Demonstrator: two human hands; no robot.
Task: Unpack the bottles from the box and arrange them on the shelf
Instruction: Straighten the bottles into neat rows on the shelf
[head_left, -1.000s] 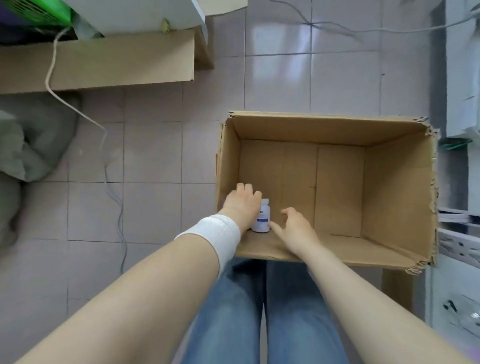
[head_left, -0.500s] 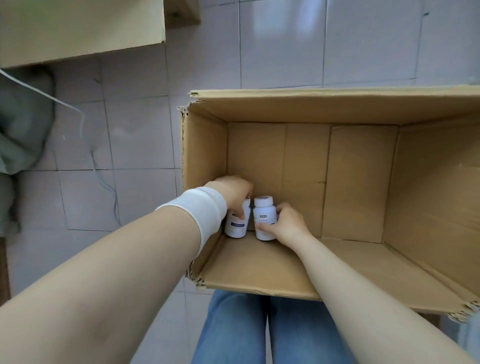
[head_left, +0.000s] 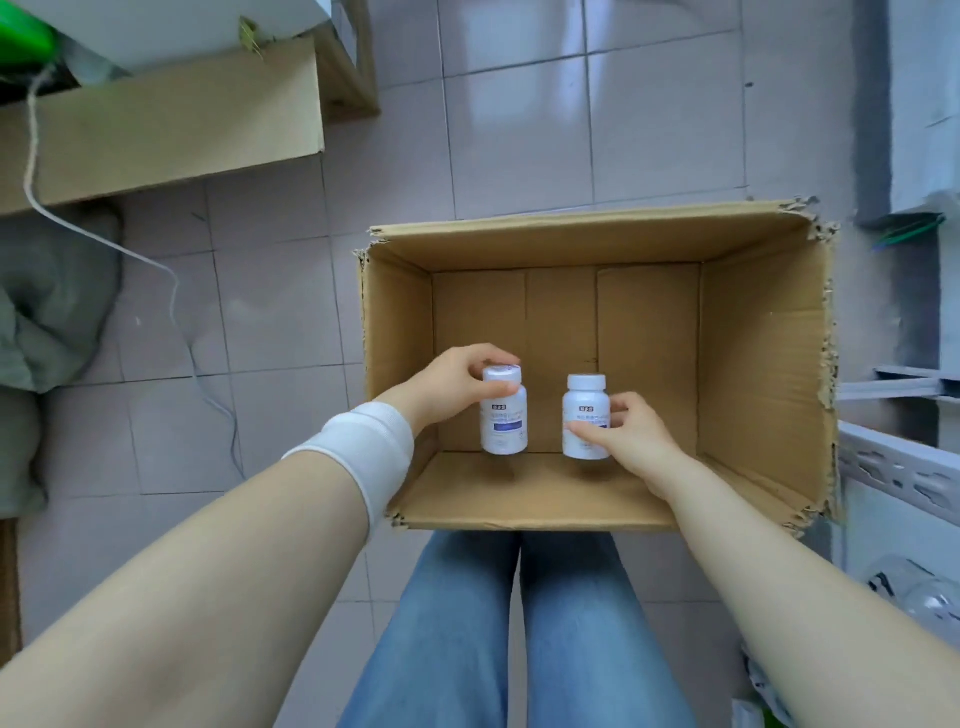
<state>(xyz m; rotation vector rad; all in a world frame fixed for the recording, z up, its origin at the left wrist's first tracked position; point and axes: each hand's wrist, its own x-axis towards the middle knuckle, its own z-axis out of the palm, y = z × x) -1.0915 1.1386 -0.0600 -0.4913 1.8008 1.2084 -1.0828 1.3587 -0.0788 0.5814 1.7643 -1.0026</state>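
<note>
An open cardboard box (head_left: 763, 364) stands on the tiled floor in front of my knees; no other bottles show inside it. My left hand (head_left: 447, 387) grips a white bottle (head_left: 504, 421) with a blue label by its cap and shoulder. My right hand (head_left: 628, 436) holds a second white bottle (head_left: 583, 415) round its body. Both bottles are upright, side by side, lifted above the box's near edge.
A grey metal shelf frame (head_left: 898, 462) runs along the right edge. A flattened cardboard sheet (head_left: 171, 124) lies at the upper left, with a white cord (head_left: 171, 291) trailing over the floor and a grey-green sack (head_left: 47, 312) at the far left.
Both hands took hold of the bottles at the box's near left corner and have raised them. The view has pulled back from the box.
</note>
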